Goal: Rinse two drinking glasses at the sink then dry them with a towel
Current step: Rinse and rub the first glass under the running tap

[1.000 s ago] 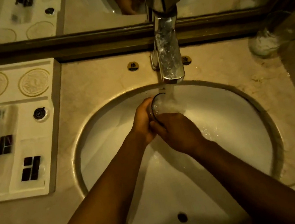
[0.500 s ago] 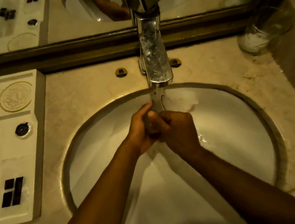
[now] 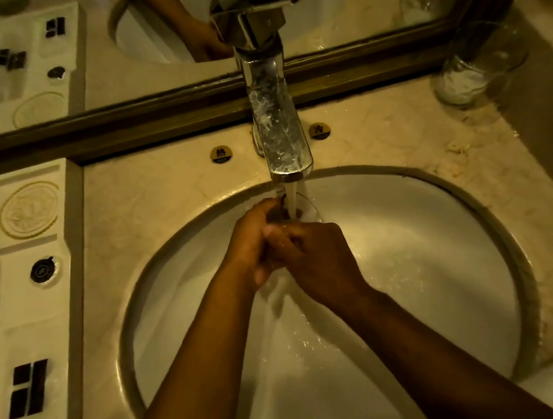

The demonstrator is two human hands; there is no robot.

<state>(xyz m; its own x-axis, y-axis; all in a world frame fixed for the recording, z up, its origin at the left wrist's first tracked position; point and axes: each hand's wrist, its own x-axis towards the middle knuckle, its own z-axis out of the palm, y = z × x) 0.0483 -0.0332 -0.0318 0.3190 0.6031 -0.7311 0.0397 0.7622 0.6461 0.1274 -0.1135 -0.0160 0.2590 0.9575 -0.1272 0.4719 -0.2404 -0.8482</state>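
Marble desk (image 3: pixel 170 200), sink (image 3: pixel 429 261) at centre — left hand (image 3: pixel 251 243) and right hand (image 3: pixel 318 259) both grip a glass (image 3: pixel 306 211) under the tap (image 3: pixel 279 129); second glass (image 3: pixel 472 66) upper right.

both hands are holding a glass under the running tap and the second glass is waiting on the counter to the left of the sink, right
Not quite. The head view shows the second glass on the counter to the right of the sink, by the mirror. The rest holds: left hand and right hand hold a glass under the running tap.
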